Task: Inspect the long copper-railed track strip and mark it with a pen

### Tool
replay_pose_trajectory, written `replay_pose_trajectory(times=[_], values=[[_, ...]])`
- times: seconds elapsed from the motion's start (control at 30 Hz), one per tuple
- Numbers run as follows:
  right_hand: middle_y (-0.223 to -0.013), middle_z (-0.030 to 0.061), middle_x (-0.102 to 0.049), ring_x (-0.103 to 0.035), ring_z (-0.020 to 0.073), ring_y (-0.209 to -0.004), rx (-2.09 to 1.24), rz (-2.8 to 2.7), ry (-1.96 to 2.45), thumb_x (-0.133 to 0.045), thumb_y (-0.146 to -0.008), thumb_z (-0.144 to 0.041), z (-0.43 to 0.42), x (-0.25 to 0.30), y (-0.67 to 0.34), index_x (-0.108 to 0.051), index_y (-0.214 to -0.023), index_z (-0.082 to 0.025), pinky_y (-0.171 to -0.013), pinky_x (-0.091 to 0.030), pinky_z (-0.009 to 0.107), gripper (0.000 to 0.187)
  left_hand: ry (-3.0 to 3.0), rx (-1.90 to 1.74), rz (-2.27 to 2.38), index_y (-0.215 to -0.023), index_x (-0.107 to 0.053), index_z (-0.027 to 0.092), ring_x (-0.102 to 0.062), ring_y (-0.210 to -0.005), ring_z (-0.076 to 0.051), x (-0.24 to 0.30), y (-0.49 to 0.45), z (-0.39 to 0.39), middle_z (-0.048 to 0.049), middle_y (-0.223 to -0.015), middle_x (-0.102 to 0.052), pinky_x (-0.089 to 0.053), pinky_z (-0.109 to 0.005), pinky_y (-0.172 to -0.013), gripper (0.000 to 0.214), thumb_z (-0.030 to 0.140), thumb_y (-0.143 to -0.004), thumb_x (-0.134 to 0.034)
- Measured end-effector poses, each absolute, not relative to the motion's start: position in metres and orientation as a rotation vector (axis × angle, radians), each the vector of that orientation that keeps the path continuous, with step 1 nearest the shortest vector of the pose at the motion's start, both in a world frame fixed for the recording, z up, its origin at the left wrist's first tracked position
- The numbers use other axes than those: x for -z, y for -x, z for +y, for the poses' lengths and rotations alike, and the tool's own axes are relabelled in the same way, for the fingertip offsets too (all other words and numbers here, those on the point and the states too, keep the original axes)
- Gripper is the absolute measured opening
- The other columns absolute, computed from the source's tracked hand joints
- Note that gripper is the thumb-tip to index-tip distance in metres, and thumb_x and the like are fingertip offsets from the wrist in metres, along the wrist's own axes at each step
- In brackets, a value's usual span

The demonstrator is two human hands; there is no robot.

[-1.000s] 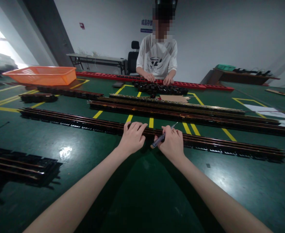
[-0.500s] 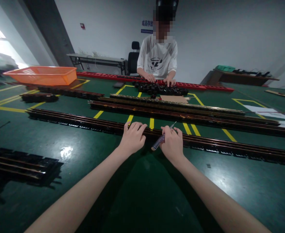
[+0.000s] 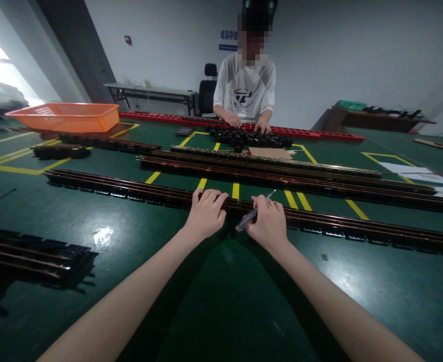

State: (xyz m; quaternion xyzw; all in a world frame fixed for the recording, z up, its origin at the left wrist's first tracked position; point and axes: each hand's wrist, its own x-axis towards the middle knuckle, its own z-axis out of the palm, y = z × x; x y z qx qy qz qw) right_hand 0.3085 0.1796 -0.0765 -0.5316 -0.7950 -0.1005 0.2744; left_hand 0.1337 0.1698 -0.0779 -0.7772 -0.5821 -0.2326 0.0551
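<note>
The black rail strip [image 3: 142, 192] across mid-frame has slid rightward, presumably bringing another stretch within reach; the right hand [image 3: 267, 221] keeps its grip closed round a slim tool [image 3: 247, 219], the left hand [image 3: 206, 214] curls over the strip, how firmly I cannot tell

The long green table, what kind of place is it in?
Probably a workshop or factory: the table has yellow lines, long black strips lie on it, and a person opposite handles black parts.

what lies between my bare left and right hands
The head view shows part of a long black rail with coppery strips and a slim translucent-handled tool.
</note>
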Motion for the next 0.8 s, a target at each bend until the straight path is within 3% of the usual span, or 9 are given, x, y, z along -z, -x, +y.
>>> replay_pose_trajectory(times=[0.3,0.63,0.8], values=[[-0.075,0.0133,-0.063,-0.058,0.0278,-0.074,0.421,-2.165,1.491,-0.048,-0.08,-0.034,0.1814,0.0778,-0.304,-0.047,-0.085,-0.015,-0.074,-0.035,0.037,0.02,2.365,0.7,-1.776,-0.115,-0.058,0.018,-0.052,-0.113,-0.024,0.0759,-0.1339,0.1703,-0.0093,-0.117,-0.062,-0.029,-0.048,-0.102,0.037,0.018,-0.084,-0.037],[-0.076,0.0141,-0.064,-0.06,0.0293,-0.076,0.446,-2.186,1.543,-0.048,-0.08,-0.035,0.1778,0.0748,-0.303,-0.051,-0.085,-0.013,-0.073,-0.034,0.036,0.023,2.388,0.68,-1.807,-0.114,-0.059,0.018,-0.052,-0.113,-0.025,0.0728,-0.1347,0.1694,-0.0094,-0.118,-0.062,-0.028,-0.049,-0.103,0.037,0.019,-0.084,-0.036],[-0.08,0.0124,-0.066,-0.061,0.0287,-0.081,0.407,-2.139,1.542,-0.049,-0.076,-0.023,0.1762,0.0753,-0.2984,-0.051,-0.087,-0.013,-0.078,-0.033,0.038,0.015,2.386,0.695,-1.782,-0.115,-0.058,0.017,-0.052,-0.114,-0.024,0.0741,-0.1341,0.1694,-0.0097,-0.118,-0.061,-0.029,-0.047,-0.103,0.038,0.019,-0.083,-0.038]])
